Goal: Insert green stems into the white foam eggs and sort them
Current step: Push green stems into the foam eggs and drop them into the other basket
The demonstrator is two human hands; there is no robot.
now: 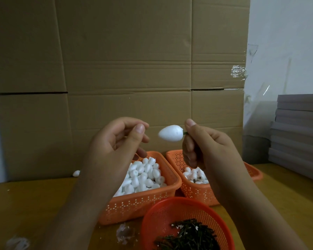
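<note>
Round basket: nearest the camera at the bottom edge, an orange mesh bowl on the bench, holding a heap of short green stems with a few white crumbs among them.
Cardboard: a large flattened brown sheet standing upright behind the bench, filling most of the view; a scrap of clear tape sits at its right edge.
Bench: a yellow-brown wooden top carrying all three baskets.
Grey stack: flat grey sheets piled at the far right, against the white wall.
Left basket: orange, rectangular and perforated, heaped with plain white foam eggs.
Right basket: the same kind, just beside the left one; it holds white eggs, partly hidden by the right hand.
Left hand: raised above the left basket, fingers loosely curled with thumb and forefinger close together; it touches nothing visible and stands just apart from the held egg.
Right hand: raised above the right basket, fingers curled, thumb and forefinger pinching a green stem.
Held egg: white foam, lying sideways in the air between the two hands, its blunt end on the stem, its narrow end toward the left hand.
Stray egg: one white egg on the bench by the cardboard, left of the baskets.
Crumpled film: a clear scrap on the bench left of the round basket.
</note>
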